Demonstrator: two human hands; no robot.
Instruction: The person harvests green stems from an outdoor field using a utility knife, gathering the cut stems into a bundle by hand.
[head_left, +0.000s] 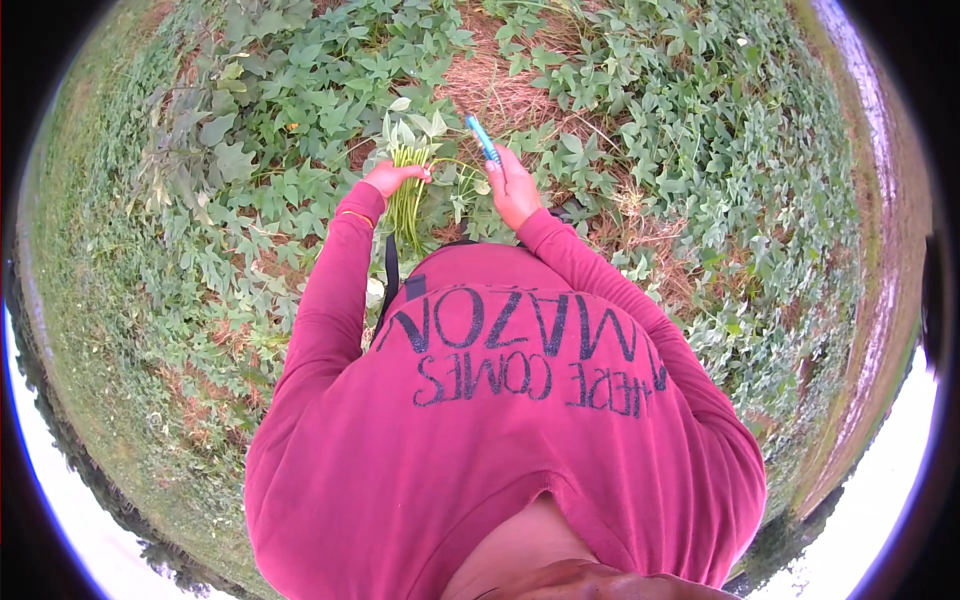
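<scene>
My left hand [393,177] is closed round a bunch of green leafy stems [405,208]. Their leaves point away from me, and the bare stalks hang toward my body. To the right, my right hand [515,192] grips a slim blue tool [482,138] that points away and slightly left. Its exact kind is too small to make out. Between the two hands a thin loose vine stem [458,163] curves out from beside the bunch. Both hands are apart, held above the low plants in front of my waist.
Dense leafy vines [690,120] cover the ground around me. Dry brown straw [500,85] shows between them ahead, with more straw [640,225] to the right. Broader-leaved plants [215,135] grow at the left. A pale strip of ground [865,90] runs along the far right. A dark strap [391,275] hangs by my waist.
</scene>
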